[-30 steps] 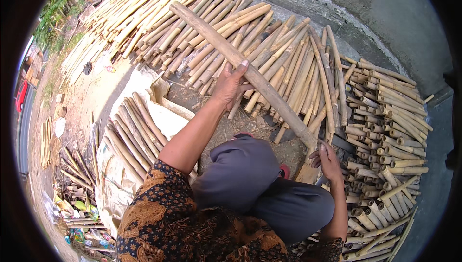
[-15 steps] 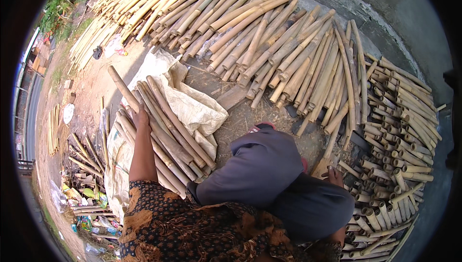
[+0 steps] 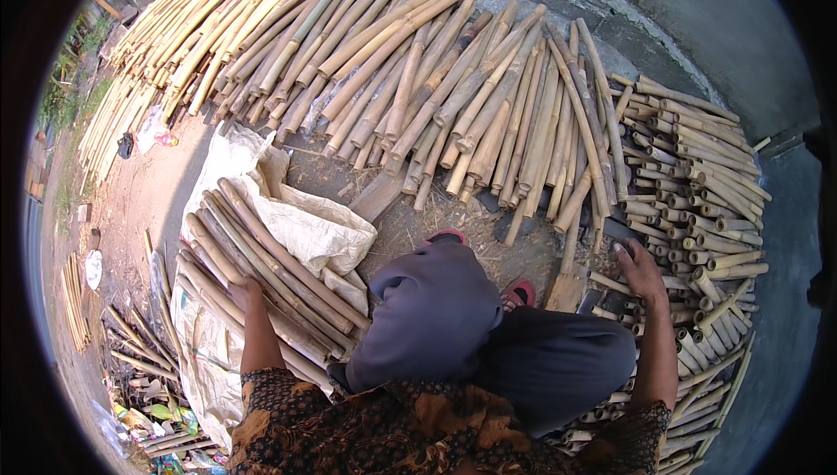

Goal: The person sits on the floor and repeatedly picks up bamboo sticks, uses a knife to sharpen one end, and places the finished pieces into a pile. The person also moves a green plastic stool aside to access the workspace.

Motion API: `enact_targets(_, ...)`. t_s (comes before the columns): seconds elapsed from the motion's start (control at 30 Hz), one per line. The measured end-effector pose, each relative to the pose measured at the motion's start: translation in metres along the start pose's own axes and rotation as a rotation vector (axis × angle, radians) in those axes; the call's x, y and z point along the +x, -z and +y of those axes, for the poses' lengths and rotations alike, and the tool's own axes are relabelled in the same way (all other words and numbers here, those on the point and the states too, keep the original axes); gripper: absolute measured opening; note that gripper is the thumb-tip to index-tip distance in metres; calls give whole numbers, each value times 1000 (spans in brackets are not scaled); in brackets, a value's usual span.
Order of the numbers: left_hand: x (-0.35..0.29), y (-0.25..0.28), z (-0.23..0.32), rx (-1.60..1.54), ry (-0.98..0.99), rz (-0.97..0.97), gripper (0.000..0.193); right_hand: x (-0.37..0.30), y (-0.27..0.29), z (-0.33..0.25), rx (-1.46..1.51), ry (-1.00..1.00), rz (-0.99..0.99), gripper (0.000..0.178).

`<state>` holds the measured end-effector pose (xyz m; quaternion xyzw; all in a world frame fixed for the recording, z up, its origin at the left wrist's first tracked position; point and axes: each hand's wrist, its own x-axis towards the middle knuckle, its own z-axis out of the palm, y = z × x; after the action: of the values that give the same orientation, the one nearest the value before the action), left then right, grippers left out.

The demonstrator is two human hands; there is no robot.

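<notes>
A bundle of cut bamboo poles (image 3: 292,270) lies at my left on a white woven sack (image 3: 323,226). My left hand (image 3: 246,293) is closed round one bamboo pole (image 3: 209,248) at the bundle's left side; its fingertips are partly hidden. This pole rests along the others. My right hand (image 3: 643,273) is held out on the right, fingers stretched and nothing seen in them. It hovers by the left edge of a stack of short bamboo pieces (image 3: 697,239), near a flat wooden board (image 3: 567,287).
Many long bamboo poles (image 3: 488,117) lean and lie fanned out ahead, below a grey wall (image 3: 680,4). Scrap bamboo and plastic litter (image 3: 161,418) lie at lower left. My bent knees (image 3: 436,309) and red sandals (image 3: 520,293) are in the middle.
My left hand has lowered the raised bamboo pole onto the bundle. My right hand has moved forward from beside my knee toward the short bamboo stack. The whole view has shifted.
</notes>
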<state>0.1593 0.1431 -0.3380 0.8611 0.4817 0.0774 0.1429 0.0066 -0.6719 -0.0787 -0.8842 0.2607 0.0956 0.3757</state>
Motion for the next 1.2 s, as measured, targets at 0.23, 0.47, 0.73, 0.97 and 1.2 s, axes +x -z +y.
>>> enact_targets(0.23, -54, 41, 66, 120, -113, 85, 63, 10, 3, -28, -160, 233, 84, 45)
enact_targets(0.47, -155, 34, 243, -584, -856, -279, 37, -13, -86, 127, -273, -274, -4, 55)
enact_targets(0.73, -304, 25, 405, -349, -1290, -657, 50, -128, -228, 196, -48, -737, -26, 51)
enact_targets(0.97, -343, -18, 424, -310, -1227, -662, 63, -158, -244, 185, 77, -826, 27, 50)
enact_targets(1.2, -272, -26, 446, -686, -997, -537, 42, -162, -247, 188, 123, -868, 54, 49)
